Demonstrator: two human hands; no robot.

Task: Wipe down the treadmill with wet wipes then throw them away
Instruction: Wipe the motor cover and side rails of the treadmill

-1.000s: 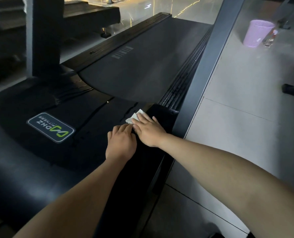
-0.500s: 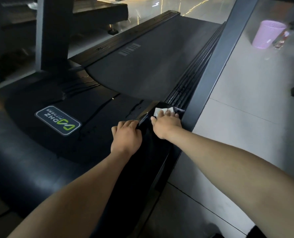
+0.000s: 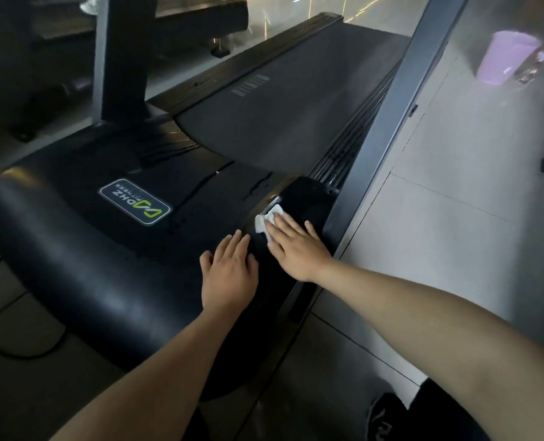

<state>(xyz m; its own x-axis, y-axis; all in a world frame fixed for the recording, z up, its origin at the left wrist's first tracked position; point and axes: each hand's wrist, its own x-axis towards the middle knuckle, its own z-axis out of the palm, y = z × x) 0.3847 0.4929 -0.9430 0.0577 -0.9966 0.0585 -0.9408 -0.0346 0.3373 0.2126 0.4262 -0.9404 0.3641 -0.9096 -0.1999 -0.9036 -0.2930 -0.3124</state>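
The black treadmill point(image 3: 111, 249) fills the left and middle of the head view, its grey belt running away from me. A white wet wipe point(image 3: 268, 220) lies on the glossy black motor cover near the right side rail. My right hand point(image 3: 296, 246) presses flat on the wipe with straight fingers; most of the wipe is hidden under them. My left hand point(image 3: 229, 275) rests flat on the cover just left of it, fingers straight, holding nothing.
A grey upright post point(image 3: 388, 116) slants up right beside my right hand. A pink bin point(image 3: 503, 57) stands on the tiled floor point(image 3: 455, 233) at the far right. A black post point(image 3: 121, 58) rises at the back left. A logo plate point(image 3: 135, 201) sits on the cover.
My right hand slid the wipe back from the rail corner toward the left on the cover. My left hand's fingers went from curled over the edge to flat.
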